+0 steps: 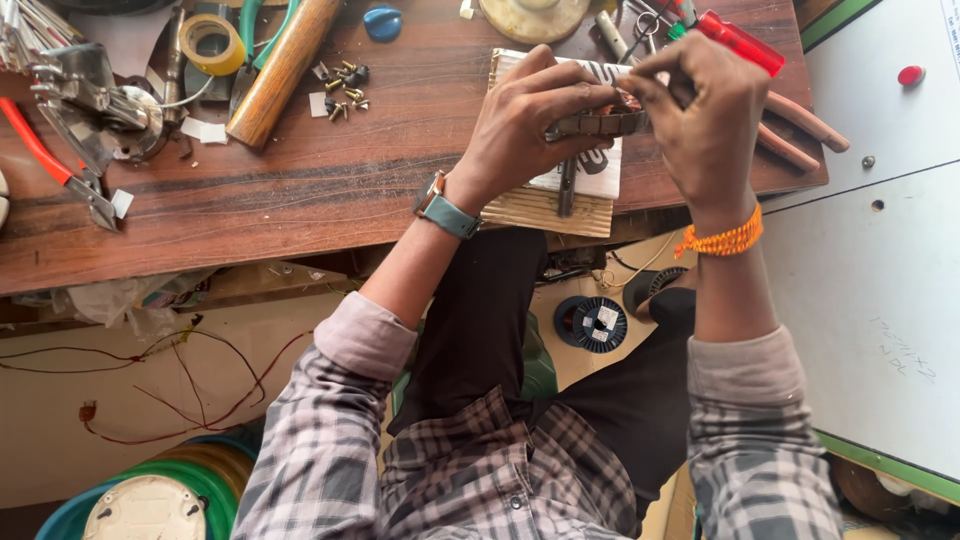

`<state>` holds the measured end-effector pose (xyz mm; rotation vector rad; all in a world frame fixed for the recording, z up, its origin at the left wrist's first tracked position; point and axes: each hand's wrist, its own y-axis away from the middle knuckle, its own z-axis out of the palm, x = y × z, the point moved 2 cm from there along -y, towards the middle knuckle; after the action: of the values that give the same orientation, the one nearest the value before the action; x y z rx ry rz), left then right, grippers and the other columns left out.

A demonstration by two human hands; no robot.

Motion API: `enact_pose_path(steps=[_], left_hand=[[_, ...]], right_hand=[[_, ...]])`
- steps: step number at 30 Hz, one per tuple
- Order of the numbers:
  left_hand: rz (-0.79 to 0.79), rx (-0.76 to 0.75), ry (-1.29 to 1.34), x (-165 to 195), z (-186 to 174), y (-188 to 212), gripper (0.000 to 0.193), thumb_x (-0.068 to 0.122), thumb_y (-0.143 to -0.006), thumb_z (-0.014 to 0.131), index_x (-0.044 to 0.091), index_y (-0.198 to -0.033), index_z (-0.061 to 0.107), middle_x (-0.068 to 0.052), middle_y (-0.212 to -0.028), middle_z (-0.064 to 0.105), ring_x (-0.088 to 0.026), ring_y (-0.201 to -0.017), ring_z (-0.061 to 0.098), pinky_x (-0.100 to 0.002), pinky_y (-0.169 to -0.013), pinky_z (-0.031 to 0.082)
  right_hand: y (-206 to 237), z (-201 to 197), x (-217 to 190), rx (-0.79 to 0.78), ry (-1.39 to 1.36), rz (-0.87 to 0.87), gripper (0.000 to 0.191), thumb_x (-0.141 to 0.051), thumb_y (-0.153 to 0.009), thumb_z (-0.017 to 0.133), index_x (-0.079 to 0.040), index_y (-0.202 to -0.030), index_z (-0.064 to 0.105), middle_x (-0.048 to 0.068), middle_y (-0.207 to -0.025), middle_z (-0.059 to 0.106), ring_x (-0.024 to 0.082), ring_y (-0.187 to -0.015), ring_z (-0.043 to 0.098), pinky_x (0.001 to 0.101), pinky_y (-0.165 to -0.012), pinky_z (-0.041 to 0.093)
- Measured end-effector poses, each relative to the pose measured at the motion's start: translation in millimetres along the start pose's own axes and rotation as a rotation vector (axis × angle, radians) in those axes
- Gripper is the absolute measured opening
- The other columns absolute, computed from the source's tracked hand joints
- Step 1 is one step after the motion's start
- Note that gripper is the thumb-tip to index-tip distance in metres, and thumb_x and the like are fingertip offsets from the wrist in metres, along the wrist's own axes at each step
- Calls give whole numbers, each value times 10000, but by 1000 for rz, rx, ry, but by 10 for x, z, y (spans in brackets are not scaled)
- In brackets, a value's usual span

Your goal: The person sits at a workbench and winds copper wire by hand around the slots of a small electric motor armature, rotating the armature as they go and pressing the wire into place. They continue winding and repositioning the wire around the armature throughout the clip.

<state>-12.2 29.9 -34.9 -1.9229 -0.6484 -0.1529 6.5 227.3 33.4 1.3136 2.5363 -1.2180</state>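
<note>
both hands, left hand [525, 125] and right hand [705, 115], pinch a small metal part [598, 124] at upper centre, fingers closed on it.

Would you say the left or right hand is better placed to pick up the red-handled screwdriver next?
Probably the right hand: the red-handled screwdriver lies just beyond it, while the left hand sits farther away, gripping the small metal part.
</note>
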Motion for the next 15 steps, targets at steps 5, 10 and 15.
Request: enact_pose_path(steps=[5,10,15], left_hand=[[-238,-13,442,-95,-68,-7,711,435,-822,890,165,-1319,460,-13,-1175,719,-154,-1019,733,-349,-948,606],[-375,-68,855,-258,-62,1,1011,337,-1057,840,155,-1607,11,-190,-1364,708,-249,-1239,760,-369,-1035,681],[-414,-151,925,-331,-22,-98,1101,279,-1012,865,147,-1648,-24,-205,-1364,716,-282,-1224,772,-384,-975,661]], right_hand=[[-217,52,-84,-24,-45,-124,137,-11,-989,859,11,-1000,724,87,-919,745,142,-825,704,275,-719,523],[-244,131,-186,-29,-68,-126,127,25,-990,835,18,-992,708,90,-905,727,129,-817,708,251,-693,511],[-132,114,-242,2,-62,-29,140,1,-1011,863,0,-1030,723,66,-866,694,102,-728,625,252,-634,433]])
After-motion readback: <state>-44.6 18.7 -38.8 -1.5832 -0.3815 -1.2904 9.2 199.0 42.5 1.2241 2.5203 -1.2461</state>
